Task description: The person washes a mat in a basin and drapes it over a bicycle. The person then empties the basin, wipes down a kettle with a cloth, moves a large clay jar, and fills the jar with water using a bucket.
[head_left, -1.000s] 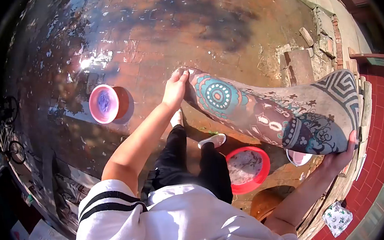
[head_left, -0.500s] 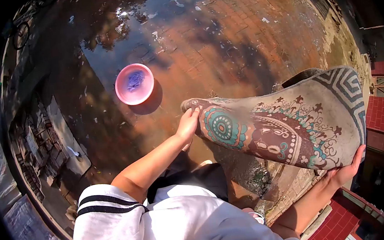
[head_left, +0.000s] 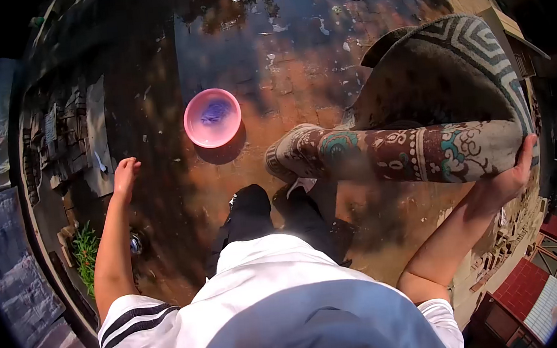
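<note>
A patterned rug (head_left: 422,151) in brown, teal and grey, partly rolled or folded, stretches across the right of the view. My right hand (head_left: 518,169) grips its lower right edge, with the greek-key border beside the fingers. The rug's left end hangs free near my feet, and its upper part bulges up and away. My left hand (head_left: 127,176) is off the rug, out to the left, with its fingers curled together and nothing visible in them. Between my left hand and the rug, a pink basin (head_left: 213,118) with something purple inside stands on the ground.
Wet brick paving (head_left: 284,87) spreads ahead, with puddles. Stacked bricks or tiles (head_left: 57,143) lie at the left, above a green plant (head_left: 86,254) and a small shiny round object (head_left: 137,243). Red and white roofs (head_left: 524,288) show at the lower right.
My left hand has let go of the rug's left end and swung left. The rug's far part has risen and folded over, while my right hand keeps hold. The view has turned.
</note>
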`<state>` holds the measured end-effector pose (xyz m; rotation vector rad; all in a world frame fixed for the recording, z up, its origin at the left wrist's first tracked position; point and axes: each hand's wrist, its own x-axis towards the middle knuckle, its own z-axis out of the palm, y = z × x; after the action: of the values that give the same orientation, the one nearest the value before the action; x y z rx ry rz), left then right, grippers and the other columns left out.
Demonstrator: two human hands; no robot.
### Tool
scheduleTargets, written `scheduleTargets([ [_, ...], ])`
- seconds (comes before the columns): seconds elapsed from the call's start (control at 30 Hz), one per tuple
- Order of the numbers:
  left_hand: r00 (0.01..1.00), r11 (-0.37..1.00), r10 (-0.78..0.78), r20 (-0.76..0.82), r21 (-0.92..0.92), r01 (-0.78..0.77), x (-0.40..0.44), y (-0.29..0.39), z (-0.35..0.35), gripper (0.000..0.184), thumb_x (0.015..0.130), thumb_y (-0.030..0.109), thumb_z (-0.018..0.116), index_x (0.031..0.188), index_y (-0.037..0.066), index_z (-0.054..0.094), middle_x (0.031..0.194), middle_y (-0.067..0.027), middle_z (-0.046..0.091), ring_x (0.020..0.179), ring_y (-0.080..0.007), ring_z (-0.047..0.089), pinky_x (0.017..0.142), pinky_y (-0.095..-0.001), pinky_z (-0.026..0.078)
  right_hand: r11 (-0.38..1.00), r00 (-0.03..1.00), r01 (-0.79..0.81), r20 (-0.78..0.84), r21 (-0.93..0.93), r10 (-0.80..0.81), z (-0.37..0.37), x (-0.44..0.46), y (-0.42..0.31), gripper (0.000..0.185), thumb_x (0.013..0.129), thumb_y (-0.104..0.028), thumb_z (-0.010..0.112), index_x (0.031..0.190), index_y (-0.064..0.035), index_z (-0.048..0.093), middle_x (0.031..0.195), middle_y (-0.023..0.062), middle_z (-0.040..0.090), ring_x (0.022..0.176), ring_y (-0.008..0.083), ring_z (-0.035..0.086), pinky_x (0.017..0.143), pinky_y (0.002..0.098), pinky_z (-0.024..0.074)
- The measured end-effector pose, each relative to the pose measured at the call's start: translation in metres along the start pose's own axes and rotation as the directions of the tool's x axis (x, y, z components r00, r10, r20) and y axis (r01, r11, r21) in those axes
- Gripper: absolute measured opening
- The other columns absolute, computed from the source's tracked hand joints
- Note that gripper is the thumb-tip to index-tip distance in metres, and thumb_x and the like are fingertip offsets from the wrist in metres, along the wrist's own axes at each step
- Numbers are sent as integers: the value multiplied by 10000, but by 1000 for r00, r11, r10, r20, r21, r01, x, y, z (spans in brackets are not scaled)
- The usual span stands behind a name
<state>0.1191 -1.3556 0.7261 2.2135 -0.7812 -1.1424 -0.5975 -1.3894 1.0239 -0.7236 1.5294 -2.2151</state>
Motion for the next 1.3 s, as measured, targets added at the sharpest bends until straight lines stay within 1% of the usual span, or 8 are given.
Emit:
scheduleTargets([
  [0.2,587,740,-662,-466,-533,410,-146,-190,-182,181,869,228,450,713,138,464,527,-5,424,430,-135,404,374,-264,285,997,997,-71,33,21,70,90,102,34,401,894,-261,543,1075,97,561,1090,156,587,974,221,572,840,308,452],
  [0.37,238,341,-940,-246,-614,712,-206,-152,-108,228,784,266,447,589,153,415,507,-34,427,382,-180,384,364,-320,340,1000,1000,-19,24,-16,19,175,179,65,431,885,-297,554,1084,85,558,1100,164,582,990,224,566,856,311,442],
  [0.5,300,133,-905,301,-470,872,-69,-159,-84,181,839,267,421,747,126,487,649,-68,549,528,-238,506,471,-378,396,994,987,-73,135,-86,84,256,241,93,441,875,-311,564,1097,69,550,1102,156,580,986,224,568,859,313,439],
  [0.63,772,723,-615,160,-276,633,133,84,-32,150,892,267,483,926,122,499,723,-47,590,563,-130,527,507,-280,418,987,976,-101,177,-128,123,334,312,131,445,862,-296,585,1119,63,536,1109,139,572,983,216,565,857,312,437],
  [0.8,967,958,-256,-20,-139,251,320,277,-24,220,898,300,509,998,107,536,810,-3,601,675,-70,526,587,-225,412,985,973,-100,193,-144,127,452,369,190,438,836,-281,622,1103,57,543,1091,129,571,969,210,564,835,314,448],
  [1.03,856,861,-474,-206,-313,401,397,327,-35,209,904,293,494,999,109,527,757,-6,584,593,-76,505,514,-238,387,983,973,-11,224,-183,53,662,424,272,466,815,-301,651,1058,83,550,1061,145,568,935,221,569,808,326,460],
  [1.1,840,783,-542,23,-350,515,402,263,-52,200,898,303,498,964,115,487,777,-40,592,557,-104,503,507,-272,400,973,980,-52,174,-227,93,719,450,304,471,817,-292,653,1050,99,534,1060,169,560,936,236,568,793,345,469],
  [1.3,482,417,-876,-25,-540,731,342,270,-27,228,900,328,440,909,125,542,729,-39,601,556,-183,545,514,-380,453,987,960,-96,249,-131,127,901,465,363,458,830,-269,638,1091,87,518,1095,176,543,949,248,561,791,362,474],
])
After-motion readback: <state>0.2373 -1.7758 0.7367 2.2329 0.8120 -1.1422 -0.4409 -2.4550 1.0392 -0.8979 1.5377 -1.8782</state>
